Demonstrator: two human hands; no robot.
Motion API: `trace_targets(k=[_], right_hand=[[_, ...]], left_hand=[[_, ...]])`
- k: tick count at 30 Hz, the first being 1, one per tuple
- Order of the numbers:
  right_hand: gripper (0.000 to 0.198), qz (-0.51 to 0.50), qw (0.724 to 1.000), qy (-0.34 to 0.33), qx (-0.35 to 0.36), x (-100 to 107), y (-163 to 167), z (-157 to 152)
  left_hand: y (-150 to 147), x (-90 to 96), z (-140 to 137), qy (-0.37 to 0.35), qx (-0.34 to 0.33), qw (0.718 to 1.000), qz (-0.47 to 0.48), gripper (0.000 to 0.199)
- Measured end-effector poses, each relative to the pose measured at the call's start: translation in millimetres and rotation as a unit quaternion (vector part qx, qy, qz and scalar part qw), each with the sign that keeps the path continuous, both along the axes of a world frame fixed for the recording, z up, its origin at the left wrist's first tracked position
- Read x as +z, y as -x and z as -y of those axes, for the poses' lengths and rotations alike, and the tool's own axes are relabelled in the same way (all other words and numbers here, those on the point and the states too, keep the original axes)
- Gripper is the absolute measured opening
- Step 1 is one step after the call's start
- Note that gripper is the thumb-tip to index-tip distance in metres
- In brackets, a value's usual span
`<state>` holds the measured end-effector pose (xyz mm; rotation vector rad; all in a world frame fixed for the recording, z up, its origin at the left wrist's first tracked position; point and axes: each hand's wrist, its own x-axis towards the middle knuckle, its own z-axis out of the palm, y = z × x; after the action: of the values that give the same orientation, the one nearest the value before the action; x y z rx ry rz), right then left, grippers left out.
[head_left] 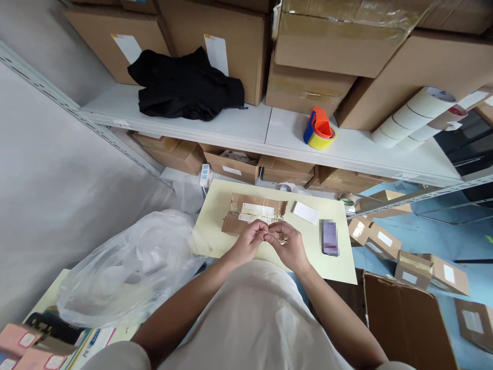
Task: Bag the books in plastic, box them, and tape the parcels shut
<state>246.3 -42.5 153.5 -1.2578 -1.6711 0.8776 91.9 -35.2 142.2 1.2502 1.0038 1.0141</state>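
My left hand and my right hand meet above the near edge of a pale yellow table. Both are closed, thumbs and fingertips pinched together and almost touching. Whatever sits between the fingertips is too small to make out. Just beyond them lies an opened, flattened cardboard box with clear tape and a white label on it. To its right is a small white rectangular box or card stack. Farther right a phone lies flat, its screen blurred.
A clear plastic bag bulges at the table's left. Above the table runs a grey shelf bearing cartons, a black garment, an orange tape dispenser and tape rolls. An open carton stands at right; several boxes lie on the floor.
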Motion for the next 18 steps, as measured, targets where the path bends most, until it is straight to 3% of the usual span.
trace_targets(k=[4,8,18], right_hand=[[0.019,-0.080,0.992,0.085,0.040,-4.5,-2.0,-6.4],[0.022,-0.151,0.972,0.173,0.051,-13.1,-6.6,-12.9],[0.031,-0.178,0.949,0.241,-0.093,-28.3,-60.3,-29.7]], left_hand=[[4.9,1.2,3.4,-0.048,-0.015,0.996,-0.075,0.027],[17.0,-2.0,-0.9,-0.045,-0.028,0.992,-0.114,0.023],[84.9,2.2,-64.9,-0.061,-0.007,0.952,-0.300,0.016]])
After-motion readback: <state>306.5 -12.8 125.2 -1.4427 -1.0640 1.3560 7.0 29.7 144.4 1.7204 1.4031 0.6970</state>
